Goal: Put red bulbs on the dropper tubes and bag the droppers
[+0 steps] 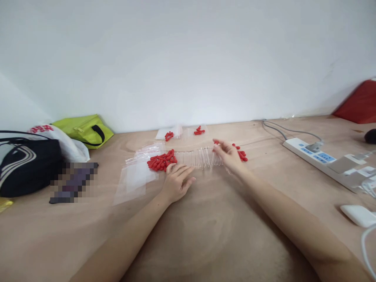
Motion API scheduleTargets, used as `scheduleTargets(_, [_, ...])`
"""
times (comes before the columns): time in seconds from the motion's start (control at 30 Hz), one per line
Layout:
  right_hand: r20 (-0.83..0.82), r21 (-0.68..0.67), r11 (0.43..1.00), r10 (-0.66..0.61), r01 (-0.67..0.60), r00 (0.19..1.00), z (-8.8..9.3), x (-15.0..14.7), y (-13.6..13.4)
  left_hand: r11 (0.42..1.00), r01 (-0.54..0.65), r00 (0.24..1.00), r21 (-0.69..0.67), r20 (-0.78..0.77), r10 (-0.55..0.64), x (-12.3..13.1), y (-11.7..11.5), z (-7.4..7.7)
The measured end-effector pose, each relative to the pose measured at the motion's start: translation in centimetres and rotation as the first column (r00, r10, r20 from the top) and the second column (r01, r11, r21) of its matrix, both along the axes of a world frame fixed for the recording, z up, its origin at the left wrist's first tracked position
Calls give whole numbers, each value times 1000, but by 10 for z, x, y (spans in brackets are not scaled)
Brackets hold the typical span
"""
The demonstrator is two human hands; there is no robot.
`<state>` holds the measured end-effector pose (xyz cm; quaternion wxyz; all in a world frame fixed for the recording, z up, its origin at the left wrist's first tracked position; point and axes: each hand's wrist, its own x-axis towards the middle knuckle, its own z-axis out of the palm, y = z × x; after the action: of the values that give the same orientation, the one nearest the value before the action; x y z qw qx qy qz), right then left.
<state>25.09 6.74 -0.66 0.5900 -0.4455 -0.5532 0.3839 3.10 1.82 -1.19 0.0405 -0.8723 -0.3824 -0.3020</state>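
Observation:
My left hand (178,181) lies on the wooden table (205,231) with fingers spread flat, just below a pile of small red caps (161,160). My right hand (227,154) hovers over a row of clear thin tubes (198,158), fingertips pinched together near a small red cap. A second, smaller heap of red caps (241,153) sits just right of that hand. Empty clear zip bags (135,176) lie to the left of the left hand. Two filled small bags (182,133) with red caps rest farther back.
A black bag (26,164), a white plastic bag (63,141) and a lime-green pouch (85,129) sit at the left. A white power strip (317,156) with cables and plugs runs along the right, with a white device (358,214) near the edge. A red object (360,103) leans at the far right.

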Motion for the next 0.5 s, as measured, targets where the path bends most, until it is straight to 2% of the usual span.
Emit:
scheduleTargets(0.07, [183, -60, 987, -133, 146, 974, 6, 21, 17, 998, -68, 996, -17, -51, 67, -2, 2, 0])
scheduleTargets(0.1, [298, -83, 971, -192, 226, 935, 8, 30, 23, 995, -91, 994, -29, -71, 88, -3, 3, -1])
scheduleTargets(0.2, [598, -77, 921, -265, 383, 757, 5, 42, 33, 989, -125, 987, -79, -110, 116, -4, 6, -4])
scheduleTargets(0.27, [716, -46, 912, -256, 409, 650, 0, 40, 33, 985, -132, 985, -107, -125, 119, -3, 6, -6])
scheduleTargets(0.37, [807, 2, 914, -242, 406, 539, -4, 34, 31, 981, -141, 983, -132, -138, 123, -4, 7, -8])
scheduleTargets(0.5, [840, 8, 911, -230, 413, 491, 0, 38, 31, 983, -138, 984, -125, -133, 121, -4, 5, -6])
